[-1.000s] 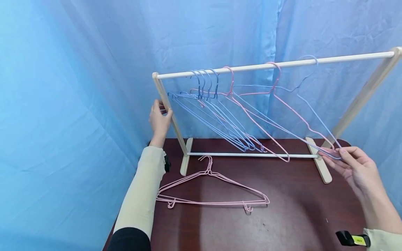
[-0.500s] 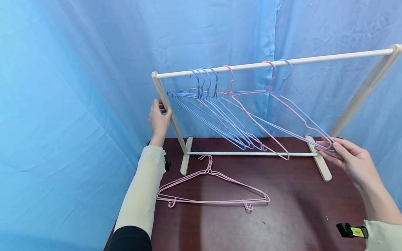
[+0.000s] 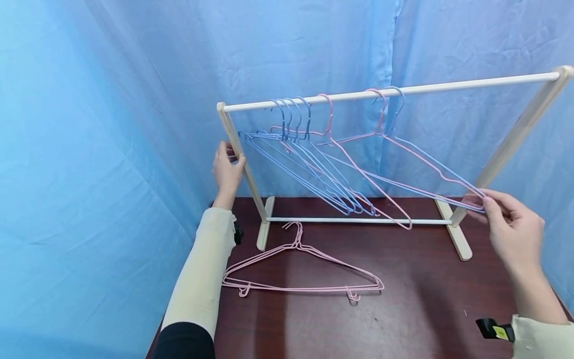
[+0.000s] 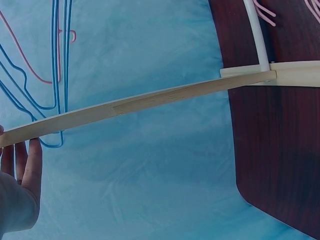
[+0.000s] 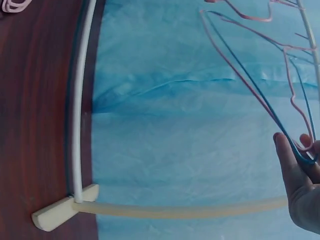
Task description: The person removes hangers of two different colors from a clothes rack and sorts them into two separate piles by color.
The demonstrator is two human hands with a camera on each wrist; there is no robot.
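Fingers and corners partly hidden
A pale wooden left post (image 3: 253,189) hides fingertips of the bare left hand (image 3: 227,172); the bare right hand (image 3: 517,232) covers corners of pink and blue wire hangers (image 5: 273,116).

Hangers (image 5: 276,120) smooth, plastic-looking; rack post (image 4: 170,94) matt wood; tabletop (image 3: 323,319) glossy, wood-grained; curtain (image 3: 112,124) sheeny cloth.

From my remote seat I get a bright head view, palest on the curtain (image 3: 89,149) at far left, with soft dark streaks and dull sheen across the table (image 3: 381,329), while both wrist views look dimmer (the rack's right upright (image 5: 182,212) bows with lens distortion).
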